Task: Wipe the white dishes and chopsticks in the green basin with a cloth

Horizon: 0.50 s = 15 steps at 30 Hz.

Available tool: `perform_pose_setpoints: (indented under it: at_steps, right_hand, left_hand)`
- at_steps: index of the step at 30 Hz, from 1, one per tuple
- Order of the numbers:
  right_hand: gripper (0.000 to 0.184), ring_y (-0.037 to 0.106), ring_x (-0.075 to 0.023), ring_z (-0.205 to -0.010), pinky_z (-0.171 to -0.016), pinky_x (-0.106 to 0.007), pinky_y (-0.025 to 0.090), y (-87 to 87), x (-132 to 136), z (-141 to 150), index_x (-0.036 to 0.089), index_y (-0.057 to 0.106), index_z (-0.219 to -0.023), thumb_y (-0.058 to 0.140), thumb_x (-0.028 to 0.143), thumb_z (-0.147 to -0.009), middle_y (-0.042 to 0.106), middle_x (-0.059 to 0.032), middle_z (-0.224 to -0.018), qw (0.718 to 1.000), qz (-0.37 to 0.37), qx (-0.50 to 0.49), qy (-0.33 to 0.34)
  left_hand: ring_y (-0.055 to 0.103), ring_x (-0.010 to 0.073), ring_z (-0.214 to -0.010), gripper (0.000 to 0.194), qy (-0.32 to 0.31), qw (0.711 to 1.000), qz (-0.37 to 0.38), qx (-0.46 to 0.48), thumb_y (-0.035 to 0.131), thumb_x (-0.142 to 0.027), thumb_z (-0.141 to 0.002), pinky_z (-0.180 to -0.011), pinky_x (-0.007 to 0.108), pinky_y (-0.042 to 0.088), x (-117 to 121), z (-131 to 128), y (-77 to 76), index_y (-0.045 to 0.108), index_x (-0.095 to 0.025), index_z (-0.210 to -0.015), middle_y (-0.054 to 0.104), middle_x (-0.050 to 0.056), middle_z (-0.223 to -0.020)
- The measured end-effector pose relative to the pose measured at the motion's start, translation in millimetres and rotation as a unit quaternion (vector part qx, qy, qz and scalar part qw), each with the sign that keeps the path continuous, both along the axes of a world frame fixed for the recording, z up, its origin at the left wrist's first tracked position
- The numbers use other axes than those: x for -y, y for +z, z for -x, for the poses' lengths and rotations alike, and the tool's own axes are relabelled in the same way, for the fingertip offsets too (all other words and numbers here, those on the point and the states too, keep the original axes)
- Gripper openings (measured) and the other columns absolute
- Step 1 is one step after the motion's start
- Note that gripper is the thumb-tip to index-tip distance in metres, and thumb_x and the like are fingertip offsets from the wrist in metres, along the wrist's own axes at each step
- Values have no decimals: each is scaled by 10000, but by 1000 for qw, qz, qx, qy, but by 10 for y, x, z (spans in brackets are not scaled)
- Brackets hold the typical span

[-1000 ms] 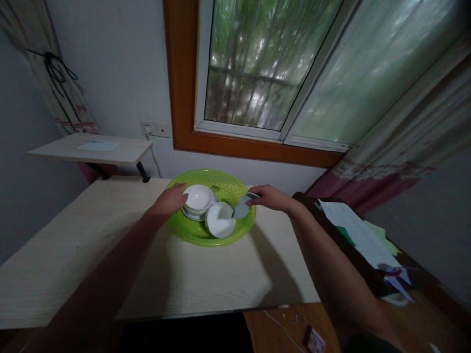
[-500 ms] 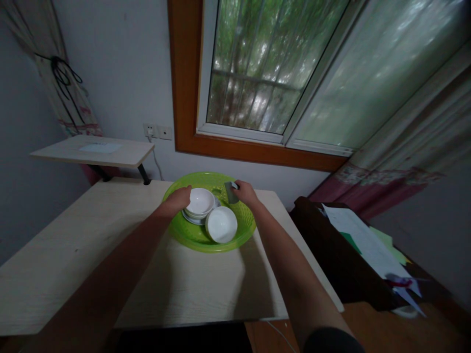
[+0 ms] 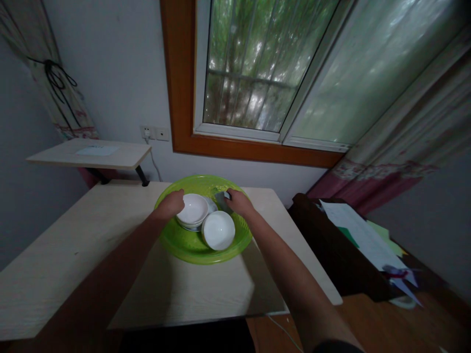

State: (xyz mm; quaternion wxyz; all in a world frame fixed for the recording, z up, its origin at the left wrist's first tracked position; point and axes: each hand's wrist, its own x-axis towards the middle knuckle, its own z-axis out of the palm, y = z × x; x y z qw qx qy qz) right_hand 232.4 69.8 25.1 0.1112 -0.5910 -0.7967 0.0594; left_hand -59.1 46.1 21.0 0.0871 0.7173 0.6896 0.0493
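A green plastic basket (image 3: 191, 252) stands on the pale wooden table and holds white bowls and a plate. On its left side is a small stack of white bowls (image 3: 192, 208), resting over a plate (image 3: 211, 205) with a patterned rim. My left hand (image 3: 172, 204) is closed on the left rim of the top bowl. Another white bowl (image 3: 218, 230) sits tilted in front, to the right of the stack. In my right hand (image 3: 238, 202) is a flat grey-green piece (image 3: 222, 201) with a dark part by the fingers; its kind is unclear. It hangs over the basket behind the tilted bowl.
A raised shelf (image 3: 91, 153) with a paper on it stands at the table's back left. Wall sockets (image 3: 154, 133) with a plugged-in cord are behind. Right of the table is a dark brown piece of furniture (image 3: 324, 245) bearing papers (image 3: 353, 230).
My right hand has moved left and a little down with the grey-green piece, closer to the bowls. My left hand keeps its hold on the bowl. The whole view has shifted slightly.
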Motion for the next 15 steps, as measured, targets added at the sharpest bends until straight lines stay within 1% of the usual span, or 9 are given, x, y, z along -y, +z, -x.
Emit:
perform_pose_setpoints:
  at_steps: [3, 8, 11, 15]
  right_hand:
    - [211, 731, -239, -1029, -816, -276, 465, -16, 14, 20, 178, 715, -1178, 622, 279, -1018, 803, -139, -1180, 1000, -10, -23, -11]
    - [209, 730, -249, -965, -779, -291, 473, -51, -11, 16, 192, 719, -1158, 614, 291, -1007, 812, -123, -1115, 998, -24, -55, -26]
    - [182, 727, -251, -936, -761, -294, 477, -75, -28, 9, 209, 723, -1124, 631, 285, -986, 816, -106, -1073, 997, -28, -64, -34]
    - [163, 726, -255, -931, -761, -303, 478, -98, -48, 4, 217, 720, -1097, 627, 287, -982, 816, -106, -1066, 997, -35, -66, -35]
  left_hand:
    - [710, 306, -1236, 385, 12, 1000, -20, 15, 464, -194, -1030, -1048, 369, 531, 9, 5, 15, 664, -101, -1345, 745, 228, -1318]
    - [741, 330, -1150, 407, 24, 998, -47, 46, 433, -333, -1073, -965, 388, 546, 49, 32, 41, 602, -145, -1392, 771, 217, -1222]
    - [745, 332, -1138, 399, 30, 997, -54, 42, 423, -362, -1082, -950, 392, 546, 99, 31, 78, 593, -165, -1385, 775, 209, -1203]
    - [746, 338, -1136, 389, 68, 995, -60, 38, 414, -385, -1088, -952, 406, 551, 116, 35, 141, 619, -188, -1353, 772, 209, -1226]
